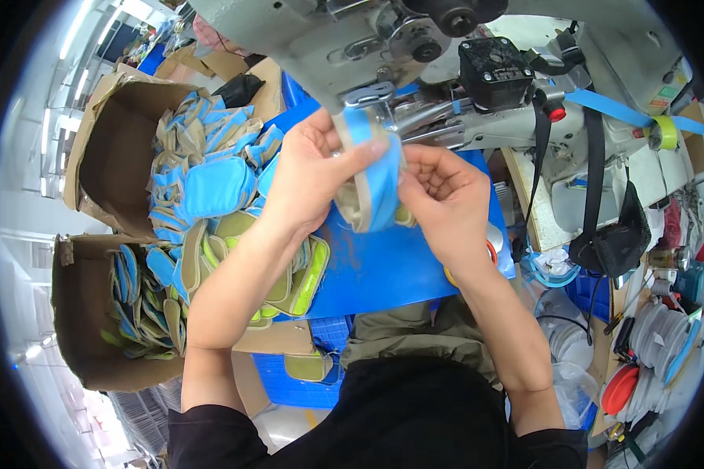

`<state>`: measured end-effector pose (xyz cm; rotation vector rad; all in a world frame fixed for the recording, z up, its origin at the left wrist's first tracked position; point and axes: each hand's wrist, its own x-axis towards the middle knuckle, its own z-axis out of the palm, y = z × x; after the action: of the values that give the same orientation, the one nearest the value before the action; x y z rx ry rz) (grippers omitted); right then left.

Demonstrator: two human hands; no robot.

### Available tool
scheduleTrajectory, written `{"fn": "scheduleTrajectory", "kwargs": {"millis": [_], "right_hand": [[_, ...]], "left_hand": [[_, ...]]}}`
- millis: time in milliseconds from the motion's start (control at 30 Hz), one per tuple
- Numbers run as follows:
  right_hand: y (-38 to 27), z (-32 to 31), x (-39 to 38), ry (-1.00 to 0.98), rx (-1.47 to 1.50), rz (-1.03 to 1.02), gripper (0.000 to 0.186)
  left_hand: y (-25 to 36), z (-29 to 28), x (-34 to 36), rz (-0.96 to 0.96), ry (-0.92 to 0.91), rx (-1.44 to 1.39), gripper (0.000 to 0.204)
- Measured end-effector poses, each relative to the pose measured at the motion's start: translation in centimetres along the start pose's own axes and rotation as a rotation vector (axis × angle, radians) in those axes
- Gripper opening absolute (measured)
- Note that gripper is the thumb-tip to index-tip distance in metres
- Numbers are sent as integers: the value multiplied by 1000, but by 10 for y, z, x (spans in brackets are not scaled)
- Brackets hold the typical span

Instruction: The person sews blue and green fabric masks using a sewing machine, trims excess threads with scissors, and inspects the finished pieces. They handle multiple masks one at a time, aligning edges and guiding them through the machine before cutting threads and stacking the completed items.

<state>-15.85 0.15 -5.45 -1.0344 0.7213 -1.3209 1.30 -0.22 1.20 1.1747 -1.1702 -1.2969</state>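
Note:
Beneath the head of a grey sewing machine [289, 35], my left hand [313, 168] pinches a curved blue-and-beige fabric piece [381, 195], its thumb pressed on the blue strip. My right hand [450, 199] grips the same piece at its right side, thumb and fingertips closed on the edge. The piece is partly blurred, and its upper end reaches up to the metal presser parts [370, 95]. Whether it lies under the needle I cannot tell. Left of my left forearm lies a heap of blue and beige padded pieces [219, 187], with lime-and-beige pieces [309, 277] nearer me.
Two cardboard boxes stand at left, an upper one [109, 148] and a lower one [82, 313] holding padded pieces. The blue tabletop [375, 270] lies under my hands. A blue ribbon [610, 105] passes through a yellow-green roll [663, 133]. Tape rolls [661, 336] sit at right.

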Motion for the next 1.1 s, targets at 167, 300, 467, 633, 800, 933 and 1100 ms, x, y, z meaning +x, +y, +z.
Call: {"fn": "scheduleTrajectory", "kwargs": {"millis": [167,300,467,633,800,933,1100], "right_hand": [[-8,-5,3,-41,36,100,22],[-3,-10,3,-77,19,79,23],[3,-14,-1,-108,20,55,24],[1,-18,-7,-148,38,55,23],[-6,-20,-9,-153,1,98,26],[-10,-22,-12,-169,-22,88,31],[-13,-20,-11,-179,37,107,33]], "left_hand": [[0,14,-10,-35,60,-43,34],[2,9,-17,-80,57,-67,30],[4,6,-19,-247,37,-249,23],[6,13,-25,-334,100,-371,22],[-5,24,-30,-272,94,-238,22],[1,29,-29,-263,52,-256,20],[1,22,-22,-301,40,-209,19]]}}
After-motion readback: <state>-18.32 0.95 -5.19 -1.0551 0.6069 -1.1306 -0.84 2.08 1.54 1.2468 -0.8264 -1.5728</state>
